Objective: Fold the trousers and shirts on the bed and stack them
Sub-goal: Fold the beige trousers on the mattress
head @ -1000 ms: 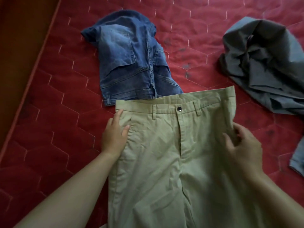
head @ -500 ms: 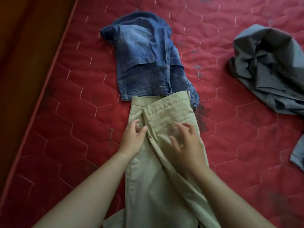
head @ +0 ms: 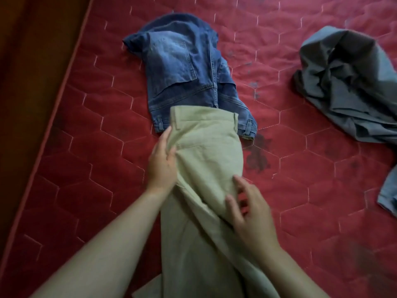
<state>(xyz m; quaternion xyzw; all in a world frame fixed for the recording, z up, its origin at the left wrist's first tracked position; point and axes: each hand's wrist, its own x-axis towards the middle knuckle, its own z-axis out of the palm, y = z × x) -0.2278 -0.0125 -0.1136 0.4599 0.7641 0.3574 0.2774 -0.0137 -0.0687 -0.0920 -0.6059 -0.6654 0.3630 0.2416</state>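
Folded leg over leg since a second ago, the beige cotton trousers (head: 206, 151) now lie as one narrow strip, and the right hand has slid down from their seat to the lower right edge.

At far left runs a dark brown wooden strip (head: 32, 61) beside the red quilted mattress (head: 86, 147). The left hand (head: 162, 162) lies flat with straight fingers along the trousers' left edge, gripping nothing, probably pinning the fold so the layers stay aligned. The trousers sit mid-mattress, their waistband overlapping the lower end of the folded blue denim jeans (head: 182, 67), which look done and likely mark where the stack goes. The right hand (head: 251, 214) rests on the cloth with fingers spread and loose, holding nothing, apparently smoothing it. Well apart to the right lies a crumpled grey garment (head: 348, 82), and a pale blue cloth piece (head: 388, 194) shows at the frame edge.

Count: two hands, four garments, one of each.
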